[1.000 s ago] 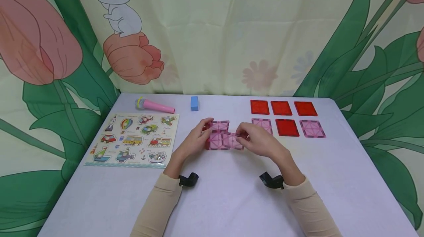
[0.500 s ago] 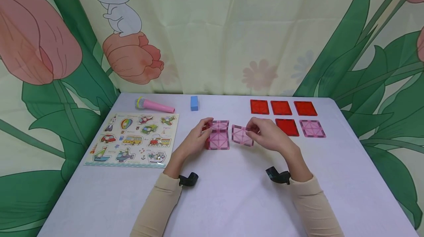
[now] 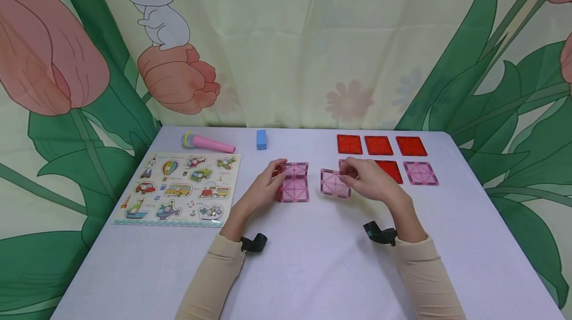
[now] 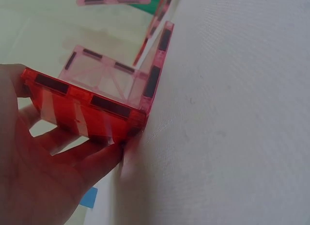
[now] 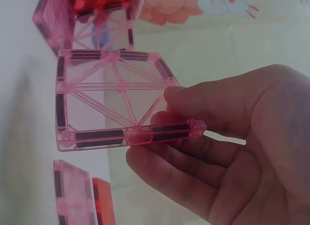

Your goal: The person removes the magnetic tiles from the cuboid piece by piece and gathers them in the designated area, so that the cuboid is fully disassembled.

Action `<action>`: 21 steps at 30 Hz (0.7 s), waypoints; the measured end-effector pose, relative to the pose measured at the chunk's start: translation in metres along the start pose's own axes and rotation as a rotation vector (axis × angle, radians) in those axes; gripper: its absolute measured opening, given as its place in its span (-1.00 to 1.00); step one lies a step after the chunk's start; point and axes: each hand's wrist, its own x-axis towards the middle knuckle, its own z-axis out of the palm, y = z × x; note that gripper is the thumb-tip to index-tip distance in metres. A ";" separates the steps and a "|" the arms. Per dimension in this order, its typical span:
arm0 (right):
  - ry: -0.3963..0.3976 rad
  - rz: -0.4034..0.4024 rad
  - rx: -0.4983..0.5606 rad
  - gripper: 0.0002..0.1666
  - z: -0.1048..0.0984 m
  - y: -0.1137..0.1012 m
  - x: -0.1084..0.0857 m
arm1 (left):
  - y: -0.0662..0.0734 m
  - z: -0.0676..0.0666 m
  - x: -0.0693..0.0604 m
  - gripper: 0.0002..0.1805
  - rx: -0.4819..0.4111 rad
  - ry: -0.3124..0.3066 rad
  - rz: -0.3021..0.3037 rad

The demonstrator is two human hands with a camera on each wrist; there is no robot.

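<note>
Left of centre on the table, a pink magnetic tile (image 3: 295,192) lies flat, with a second pink tile (image 3: 297,169) standing at its far edge. A red magnetic tile (image 4: 77,108) stands upright along the left edge; in the head view it is mostly hidden by my left hand (image 3: 266,186). The left fingers and thumb hold that red tile by its sides. My right hand (image 3: 373,181) pinches another pink magnetic tile (image 5: 116,96) by one edge between thumb and fingers. This tile is raised and tilted, apart from the joined tiles, to their right.
Several red tiles (image 3: 379,145) and a pink tile (image 3: 421,173) lie at the back right; another pink tile there is mostly behind my right hand. A vehicle picture board (image 3: 183,188) lies left, with a pink toy microphone (image 3: 212,144) and blue block (image 3: 261,139) behind.
My right hand has drawn its pink tile away to the right from the joined tiles, leaving a gap. The left hand and its red tile have stayed in place.
</note>
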 end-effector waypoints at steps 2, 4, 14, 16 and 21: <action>-0.003 0.000 -0.002 -0.76 -0.001 0.000 0.000 | 0.000 0.000 0.000 -0.47 0.002 0.001 0.000; -0.011 0.003 0.000 -0.77 -0.001 0.001 0.000 | 0.000 0.000 0.000 -0.47 0.004 0.002 0.000; -0.061 0.024 0.004 -0.79 0.001 0.005 0.001 | -0.001 0.000 0.000 -0.48 0.000 0.002 -0.002; -0.075 0.033 0.004 -0.78 0.000 0.005 0.001 | -0.001 0.001 0.000 -0.48 -0.005 0.001 -0.003; -0.101 0.049 0.001 -0.76 0.000 0.008 0.002 | -0.003 0.001 0.001 -0.48 -0.001 0.004 -0.001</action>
